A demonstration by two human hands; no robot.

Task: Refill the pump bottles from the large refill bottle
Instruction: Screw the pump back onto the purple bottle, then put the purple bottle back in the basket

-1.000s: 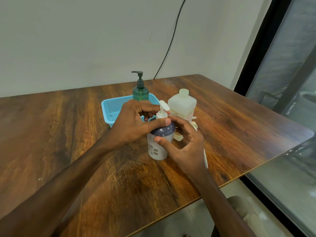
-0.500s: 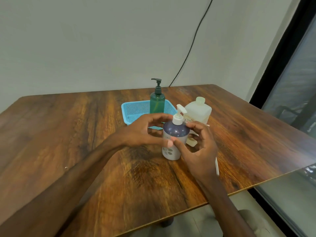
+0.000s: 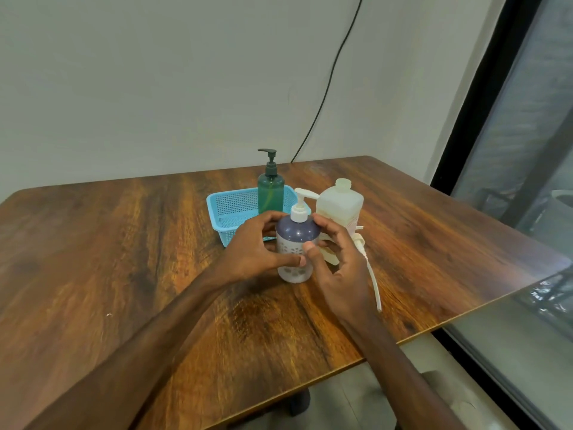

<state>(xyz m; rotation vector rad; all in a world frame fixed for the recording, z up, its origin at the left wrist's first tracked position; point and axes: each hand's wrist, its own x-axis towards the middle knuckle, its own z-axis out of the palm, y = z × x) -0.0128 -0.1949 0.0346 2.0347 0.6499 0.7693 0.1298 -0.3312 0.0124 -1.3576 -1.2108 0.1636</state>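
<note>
While both hands enclose it, the purple-and-white pump bottle point(image 3: 297, 243) stands upright about the middle of the wooden table point(image 3: 124, 243), just in front of the blue basket point(image 3: 231, 209). The left hand point(image 3: 254, 251) curls round its left side and the right hand point(image 3: 338, 268) round its right side. Both thumbs lie side by side on the front wall. Both hands hold the body; neither touches the white pump head point(image 3: 300, 206) seated on the neck.

Procedure (judged):
- Whether the collar is to be loosened or tightened cannot be told.
- In either case, keep one hand low on the body and press the base to the table.
- Move the other hand to the collar, not the nozzle, and turn about the vertical axis.
- Keep the bottle upright; the smooth round wall may slip.

The large refill bottle point(image 3: 341, 203) stands just behind the right hand, toward the right edge. A loose pump with dip tube point(image 3: 373, 285) lies beside that hand. A green pump bottle point(image 3: 270, 190) stands in the basket.

Markings:
- The refill bottle carries a label with reddish print, too small to read.
- The held bottle shows a pale blot pattern on its white band and no legible text.
- The green bottle shows no label.
</note>
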